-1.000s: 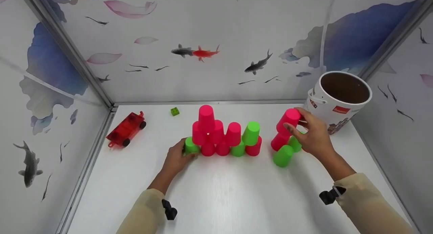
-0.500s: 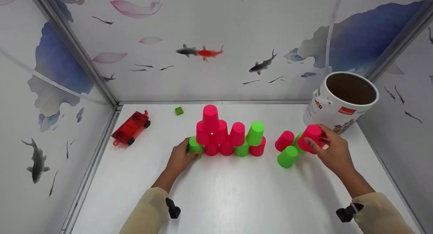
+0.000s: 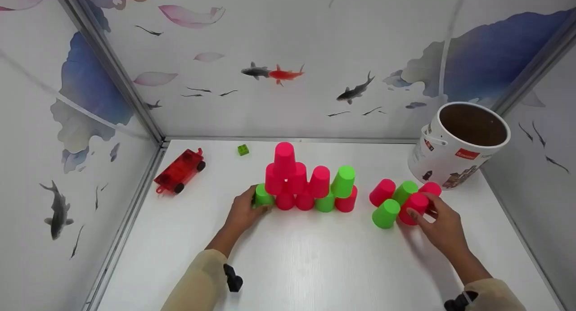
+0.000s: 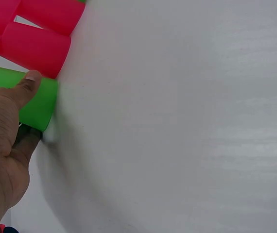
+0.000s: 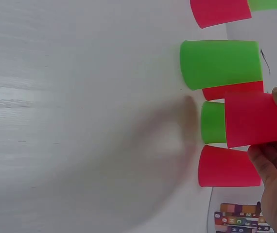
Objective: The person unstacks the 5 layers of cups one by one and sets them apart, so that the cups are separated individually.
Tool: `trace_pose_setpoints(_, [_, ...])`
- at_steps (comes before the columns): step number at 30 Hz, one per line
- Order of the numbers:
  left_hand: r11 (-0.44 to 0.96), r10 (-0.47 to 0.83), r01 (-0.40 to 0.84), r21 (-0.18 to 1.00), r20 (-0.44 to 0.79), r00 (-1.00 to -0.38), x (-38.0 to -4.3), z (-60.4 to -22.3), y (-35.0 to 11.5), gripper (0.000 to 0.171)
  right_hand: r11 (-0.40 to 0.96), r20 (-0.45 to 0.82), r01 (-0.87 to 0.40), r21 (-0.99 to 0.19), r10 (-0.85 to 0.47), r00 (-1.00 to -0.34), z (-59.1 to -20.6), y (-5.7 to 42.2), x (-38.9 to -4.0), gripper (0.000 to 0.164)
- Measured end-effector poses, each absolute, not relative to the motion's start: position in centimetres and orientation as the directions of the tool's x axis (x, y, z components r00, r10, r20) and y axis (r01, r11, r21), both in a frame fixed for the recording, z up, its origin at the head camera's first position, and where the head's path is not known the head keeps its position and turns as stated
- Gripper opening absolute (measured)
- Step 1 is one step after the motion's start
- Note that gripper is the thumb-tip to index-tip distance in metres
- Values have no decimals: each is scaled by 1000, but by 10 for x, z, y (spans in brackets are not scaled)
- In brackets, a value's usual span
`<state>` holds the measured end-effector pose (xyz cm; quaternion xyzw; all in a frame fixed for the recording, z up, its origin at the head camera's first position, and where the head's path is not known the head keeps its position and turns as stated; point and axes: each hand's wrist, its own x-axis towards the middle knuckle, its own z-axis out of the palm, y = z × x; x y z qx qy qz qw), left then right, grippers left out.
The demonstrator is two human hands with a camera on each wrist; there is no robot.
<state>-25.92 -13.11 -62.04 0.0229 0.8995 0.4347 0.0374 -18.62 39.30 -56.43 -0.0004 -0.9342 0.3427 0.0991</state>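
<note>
My left hand (image 3: 241, 214) grips a green cup (image 4: 40, 104) between thumb and fingers at the left end of a stacked cup wall. Beside it, upside-down pink cups (image 3: 285, 202) and a green cup (image 3: 325, 203) form the bottom row. A second row rests above, with a green cup (image 3: 344, 181) at its right end and a single pink cup (image 3: 284, 159) on top at the left. To the right, my right hand (image 3: 443, 227) pinches a pink cup (image 5: 252, 119), held upside down close over the table. Around it stand a pink cup (image 3: 382, 192) and green cups (image 3: 385, 214).
A white bucket (image 3: 425, 162) with a dark interior stands at the back right. A red toy wagon (image 3: 180, 170) and a small green toy brick (image 3: 243, 149) lie at the back left. Printed walls enclose the white table (image 3: 315, 257) at the back and sides.
My right hand has lifted its pink cup off another pink cup, moved it right, then brought it down toward the front of the cluster. The left hand keeps its grip on the green cup.
</note>
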Motion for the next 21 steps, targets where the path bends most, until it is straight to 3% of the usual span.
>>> trace_pose_setpoints(11, [626,67,-5,780,-60,-996,-259,-621,-130,67,746,-4,65,-662,83,-997,-590,393,-186,76])
trace_pose_setpoints(21, [615,71,-4,789,-60,-996,-259,-621,-130,66,730,55,9,-683,64,-996,-591,392,-188,70])
